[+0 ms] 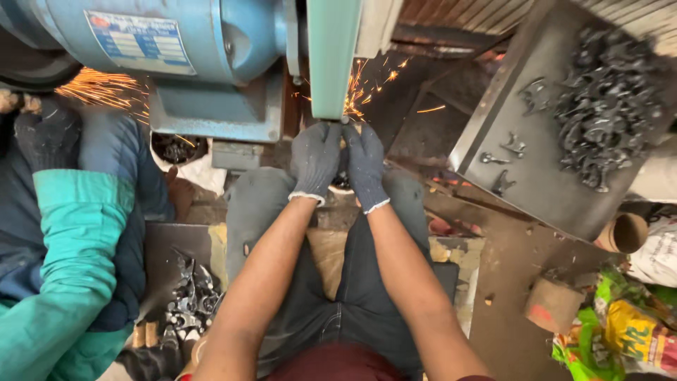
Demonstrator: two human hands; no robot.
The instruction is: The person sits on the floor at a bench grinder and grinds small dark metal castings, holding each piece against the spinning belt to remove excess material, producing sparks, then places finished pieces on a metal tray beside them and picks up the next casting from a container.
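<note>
metal part point(343, 143), mostly hidden, pinched between both gloved hands under the green wheel guard point(331, 56), sparks flying. left hand point(315, 159) and right hand point(365, 164) fingers pressed together around it. judged small, stiff, hot-edged; hold well back from contact end.

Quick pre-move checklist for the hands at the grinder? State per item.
1. Gloves on left hand and right hand: ok.
2. Both hands' grip on the part at the wheel guard: cannot tell, part hidden.
3. Sparks flying away from the hands: ok.
4. Co-worker's sleeve away from the hands: ok.
5. Tray of parts beside right hand: ok.
</note>
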